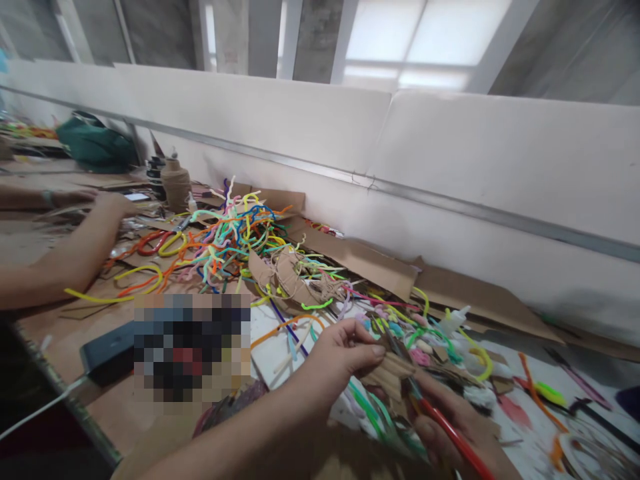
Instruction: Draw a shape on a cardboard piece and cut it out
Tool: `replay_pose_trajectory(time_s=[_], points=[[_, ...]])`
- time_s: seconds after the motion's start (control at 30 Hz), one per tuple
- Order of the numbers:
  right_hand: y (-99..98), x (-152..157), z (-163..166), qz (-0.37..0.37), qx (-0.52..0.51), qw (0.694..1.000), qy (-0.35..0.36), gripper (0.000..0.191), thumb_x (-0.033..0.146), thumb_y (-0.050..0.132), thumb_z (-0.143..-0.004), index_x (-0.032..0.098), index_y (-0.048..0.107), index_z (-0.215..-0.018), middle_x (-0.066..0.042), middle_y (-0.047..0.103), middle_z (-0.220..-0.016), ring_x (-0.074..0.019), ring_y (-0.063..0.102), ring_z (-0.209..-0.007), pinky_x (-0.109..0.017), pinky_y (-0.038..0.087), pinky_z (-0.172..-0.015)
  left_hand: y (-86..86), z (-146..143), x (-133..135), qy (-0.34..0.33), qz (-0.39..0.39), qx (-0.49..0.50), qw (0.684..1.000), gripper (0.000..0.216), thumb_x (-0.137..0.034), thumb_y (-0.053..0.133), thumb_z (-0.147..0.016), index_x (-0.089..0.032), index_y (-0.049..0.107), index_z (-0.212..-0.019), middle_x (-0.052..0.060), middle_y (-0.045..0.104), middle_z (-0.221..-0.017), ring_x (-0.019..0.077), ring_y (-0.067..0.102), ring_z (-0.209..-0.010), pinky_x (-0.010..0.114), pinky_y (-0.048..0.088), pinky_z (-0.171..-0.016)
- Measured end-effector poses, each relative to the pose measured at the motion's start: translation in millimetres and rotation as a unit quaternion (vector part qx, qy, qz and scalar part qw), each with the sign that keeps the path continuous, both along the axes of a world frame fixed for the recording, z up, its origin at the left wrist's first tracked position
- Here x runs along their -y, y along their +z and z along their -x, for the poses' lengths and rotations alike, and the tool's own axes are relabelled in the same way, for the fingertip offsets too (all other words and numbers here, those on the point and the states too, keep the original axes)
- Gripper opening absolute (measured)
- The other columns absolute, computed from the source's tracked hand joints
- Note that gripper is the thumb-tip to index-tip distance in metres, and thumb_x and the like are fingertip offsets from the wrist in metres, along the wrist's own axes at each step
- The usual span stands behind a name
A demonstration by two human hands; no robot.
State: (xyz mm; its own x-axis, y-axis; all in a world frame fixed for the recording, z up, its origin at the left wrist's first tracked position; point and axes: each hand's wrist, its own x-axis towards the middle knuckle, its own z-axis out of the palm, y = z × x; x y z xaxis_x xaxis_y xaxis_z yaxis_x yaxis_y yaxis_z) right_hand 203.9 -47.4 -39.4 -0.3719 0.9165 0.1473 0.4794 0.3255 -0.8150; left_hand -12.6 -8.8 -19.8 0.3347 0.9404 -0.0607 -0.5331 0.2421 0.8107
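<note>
My left hand (337, 360) pinches a small brown piece of cardboard (393, 375) between thumb and fingers, near the table's front. Close on its right, my right hand (463, 417) is closed around red-handled scissors (445, 427). Their metal blades point up and away from me at the cardboard; I cannot tell whether they are cutting into it. Green pipe cleaners (367, 410) lie just below the cardboard. Beyond my hands, a tangled heap of coloured pipe cleaners (235, 233) covers the table.
Another person's arm (75, 260) reaches in from the left. A phone (107, 350) lies near the table's left edge, beside a blurred-out patch. A white glue bottle (454, 320), cardboard strips (360, 257), a twine-wrapped bottle (176, 183) and a tape roll (593, 457) stand or lie around.
</note>
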Motion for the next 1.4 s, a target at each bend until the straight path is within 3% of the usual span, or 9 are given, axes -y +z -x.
replay_pose_trajectory(time_s=[0.2, 0.4, 0.57, 0.8, 0.93, 1.03, 1.2, 1.4], points=[[9.0, 3.7, 4.3, 0.027, -0.005, 0.999, -0.028, 0.063, 0.085, 0.055, -0.087, 0.025, 0.074, -0.093, 0.0, 0.058, -0.07, -0.0193, 0.05, -0.06, -0.029, 0.044, -0.057, 3.7, 4.8, -2.6, -0.008, -0.014, -0.034, 0.999, 0.043, -0.038, 0.091, -0.055, -0.02, 0.057, -0.072, -0.005, 0.055, -0.06, 0.0087, 0.047, -0.052, 0.023, 0.034, -0.053], [0.5, -0.7, -1.5, 0.019, -0.024, 1.0, -0.008, 0.059, 0.08, 0.062, -0.085, 0.024, 0.077, -0.098, -0.001, 0.064, -0.074, -0.0196, 0.055, -0.064, -0.027, 0.046, -0.058, 1.6, 6.0, -5.2, -0.029, -0.008, -0.049, 0.998, 0.047, -0.043, 0.09, -0.054, -0.021, 0.056, -0.079, -0.005, 0.058, -0.06, 0.0119, 0.053, -0.051, 0.026, 0.046, -0.052], [5.4, 4.4, 1.4, 0.108, -0.036, 0.992, -0.053, 0.067, 0.087, 0.065, -0.077, 0.025, 0.076, -0.099, 0.002, 0.058, -0.07, -0.0136, 0.041, -0.05, -0.025, 0.034, -0.045, 1.8, 8.2, -5.7, -0.02, -0.024, -0.073, 0.997, 0.039, -0.037, 0.086, -0.06, -0.02, 0.058, -0.08, -0.005, 0.058, -0.06, 0.0109, 0.055, -0.051, 0.023, 0.043, -0.051], [12.1, 7.1, 4.6, 0.133, -0.058, 0.987, -0.068, 0.067, 0.089, 0.07, -0.071, 0.025, 0.076, -0.093, 0.0, 0.059, -0.071, -0.0146, 0.042, -0.051, -0.027, 0.036, -0.048, 5.9, 12.4, -9.3, -0.044, -0.039, -0.08, 0.995, 0.038, -0.038, 0.085, -0.062, -0.02, 0.057, -0.08, -0.004, 0.06, -0.058, 0.0113, 0.054, -0.046, 0.025, 0.05, -0.045], [8.5, 3.8, -0.6, 0.139, -0.036, 0.989, -0.032, 0.068, 0.088, 0.066, -0.075, 0.024, 0.074, -0.096, 0.003, 0.055, -0.067, -0.0113, 0.036, -0.047, -0.024, 0.03, -0.043, 6.3, 14.8, -12.2, -0.048, -0.048, -0.087, 0.994, 0.038, -0.037, 0.086, -0.063, -0.02, 0.057, -0.081, -0.005, 0.06, -0.056, 0.0113, 0.055, -0.044, 0.024, 0.05, -0.044], [9.2, 1.3, -1.2, 0.11, -0.036, 0.993, -0.019, 0.064, 0.086, 0.067, -0.077, 0.025, 0.073, -0.092, 0.003, 0.053, -0.063, -0.0143, 0.043, -0.051, -0.024, 0.035, -0.046, 7.1, 17.2, -13.1, -0.051, -0.062, -0.101, 0.992, 0.034, -0.033, 0.085, -0.066, -0.02, 0.058, -0.083, -0.004, 0.06, -0.056, 0.0111, 0.055, -0.045, 0.023, 0.048, -0.045], [15.1, 2.0, 2.7, 0.093, -0.042, 0.994, -0.034, 0.064, 0.086, 0.071, -0.073, 0.025, 0.076, -0.089, -0.002, 0.063, -0.073, -0.0218, 0.057, -0.067, -0.027, 0.046, -0.059, 12.3, 22.3, -12.0, -0.044, -0.077, -0.133, 0.987, 0.025, -0.025, 0.081, -0.071, -0.018, 0.061, -0.085, -0.004, 0.06, -0.059, 0.01, 0.055, -0.049, 0.021, 0.045, -0.049], [17.4, 5.1, 8.4, 0.137, -0.067, 0.987, -0.043, 0.067, 0.089, 0.07, -0.07, 0.025, 0.07, -0.087, 0.003, 0.053, -0.066, -0.0155, 0.045, -0.057, -0.025, 0.04, -0.053, 16.8, 25.8, -10.5, -0.047, -0.084, -0.153, 0.984, 0.029, -0.026, 0.077, -0.073, -0.02, 0.059, -0.094, -0.006, 0.059, -0.058, 0.0109, 0.055, -0.047, 0.023, 0.05, -0.049]])
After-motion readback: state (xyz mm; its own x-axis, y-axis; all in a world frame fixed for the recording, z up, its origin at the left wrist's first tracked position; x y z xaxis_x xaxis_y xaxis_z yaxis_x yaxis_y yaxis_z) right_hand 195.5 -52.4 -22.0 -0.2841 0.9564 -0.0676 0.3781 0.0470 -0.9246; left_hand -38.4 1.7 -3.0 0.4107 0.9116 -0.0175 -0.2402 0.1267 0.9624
